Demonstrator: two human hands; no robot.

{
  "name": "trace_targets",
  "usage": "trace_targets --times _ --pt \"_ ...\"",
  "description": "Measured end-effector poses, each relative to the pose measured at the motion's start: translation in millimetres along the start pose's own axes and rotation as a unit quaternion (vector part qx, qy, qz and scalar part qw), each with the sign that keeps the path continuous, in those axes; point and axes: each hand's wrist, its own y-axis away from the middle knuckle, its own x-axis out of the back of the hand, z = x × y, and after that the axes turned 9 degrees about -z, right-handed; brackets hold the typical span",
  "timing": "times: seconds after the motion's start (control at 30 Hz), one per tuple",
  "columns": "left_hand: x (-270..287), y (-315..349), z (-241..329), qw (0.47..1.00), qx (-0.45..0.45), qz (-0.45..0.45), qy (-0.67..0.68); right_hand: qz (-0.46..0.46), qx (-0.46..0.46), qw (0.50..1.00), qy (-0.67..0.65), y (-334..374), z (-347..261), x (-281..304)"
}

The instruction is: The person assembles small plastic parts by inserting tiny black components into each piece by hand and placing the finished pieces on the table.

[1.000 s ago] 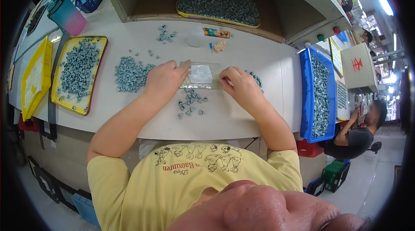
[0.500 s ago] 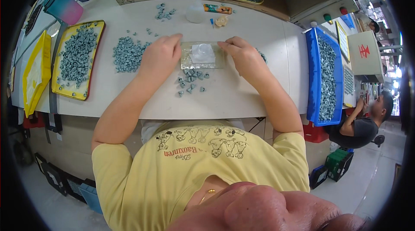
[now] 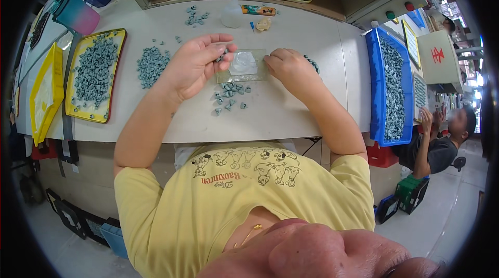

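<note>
A clear, flat plate (image 3: 240, 77) lies on the table before me, with a white piece of paper and a clear round item (image 3: 243, 61) on it. My left hand (image 3: 195, 67) is turned partly palm-up over the plate's left edge, fingers closed on small grey-green parts (image 3: 222, 55). At the right edge of the plate, my right hand (image 3: 290, 69) has its fingers curled and pressed together; whatever they hold is hidden. Several loose grey-green parts (image 3: 230, 91) lie just below the plate. More of them (image 3: 312, 63) peek out beyond my right hand.
To the left are a pile of parts (image 3: 153, 65), a yellow tray (image 3: 122, 44) and a pink-and-teal bottle (image 3: 78, 15). A white squeeze bottle (image 3: 231, 15) and a tube (image 3: 258, 10) stand behind. At right, a blue bin (image 3: 375, 91) holds parts; a person (image 3: 442, 143) sits beyond.
My left hand has rolled over from palm-down to partly palm-up and shifted right over the plate, showing small parts in its fingers. The right hand stays by the plate's right edge, fingers more curled.
</note>
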Motion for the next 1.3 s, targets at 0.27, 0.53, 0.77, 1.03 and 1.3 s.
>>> trace_targets --times 0.27,0.53,0.77,1.03,1.3 --pt "30 2 -23 0.997 0.019 -0.024 0.070 0.013 -0.018 0.999 -0.046 -14 -4 -1" --pt "22 -12 -23 0.997 0.022 -0.022 0.074 0.181 0.076 0.980 -0.035 -27 4 -12" --pt "26 -23 -32 0.999 -0.029 -0.015 0.022 0.156 0.138 0.978 0.017 -35 7 -14" --pt "41 -27 -34 0.997 -0.006 -0.044 0.056 0.148 0.147 0.978 0.030 -41 10 -26" --pt "28 -34 -32 0.999 -0.029 0.002 0.045 0.173 0.135 0.975 -0.040 -46 20 -31"
